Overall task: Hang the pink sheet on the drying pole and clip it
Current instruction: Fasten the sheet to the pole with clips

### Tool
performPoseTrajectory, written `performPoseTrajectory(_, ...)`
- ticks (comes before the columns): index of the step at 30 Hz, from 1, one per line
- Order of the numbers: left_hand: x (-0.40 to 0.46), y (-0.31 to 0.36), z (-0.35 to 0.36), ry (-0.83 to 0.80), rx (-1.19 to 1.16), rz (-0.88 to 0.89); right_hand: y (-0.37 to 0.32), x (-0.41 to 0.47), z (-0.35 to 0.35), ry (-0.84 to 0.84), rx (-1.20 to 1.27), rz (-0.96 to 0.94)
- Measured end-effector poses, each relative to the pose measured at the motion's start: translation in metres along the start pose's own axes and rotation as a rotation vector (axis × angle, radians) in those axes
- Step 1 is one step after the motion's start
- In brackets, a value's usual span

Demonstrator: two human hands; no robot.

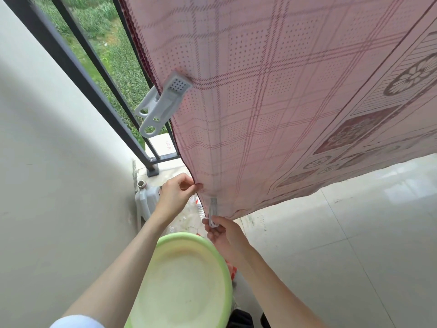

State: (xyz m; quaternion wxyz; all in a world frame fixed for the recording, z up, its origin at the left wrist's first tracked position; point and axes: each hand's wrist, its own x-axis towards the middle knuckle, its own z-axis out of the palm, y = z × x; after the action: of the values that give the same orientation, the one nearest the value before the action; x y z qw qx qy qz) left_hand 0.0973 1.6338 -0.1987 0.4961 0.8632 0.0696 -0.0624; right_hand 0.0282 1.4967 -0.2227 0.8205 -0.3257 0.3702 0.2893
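The pink checked sheet (272,95) hangs down from above and fills the upper right of the head view; the drying pole is out of sight. A large white clip (163,102) grips the sheet's left edge halfway up. My left hand (178,195) pinches the lower left corner of the sheet. Just below, my right hand (218,232) holds the tail of a second white clip (213,210), whose jaws sit on the sheet's bottom hem.
A green and cream plastic basin (184,280) sits below my arms. A black metal railing (78,65) runs along the left, with green plants beyond it. A white jug (147,201) stands in the corner by the wall. Pale tiled floor (354,245) spreads to the right.
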Motion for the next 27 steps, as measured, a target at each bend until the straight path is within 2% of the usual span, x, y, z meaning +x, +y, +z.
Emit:
performPoseTrajectory(7,-0.001,0.003,0.006,0.001,-0.128,-0.125,0.017,0.004,0.001,-0.139,0.231,0.017)
performPoseTrajectory(19,-0.002,0.009,0.005,0.004,-0.100,-0.217,0.036,0.012,0.011,-0.180,0.258,-0.002)
performPoseTrajectory(27,-0.008,0.013,0.007,0.065,-0.066,-0.230,0.035,0.014,0.012,-0.193,0.333,-0.020)
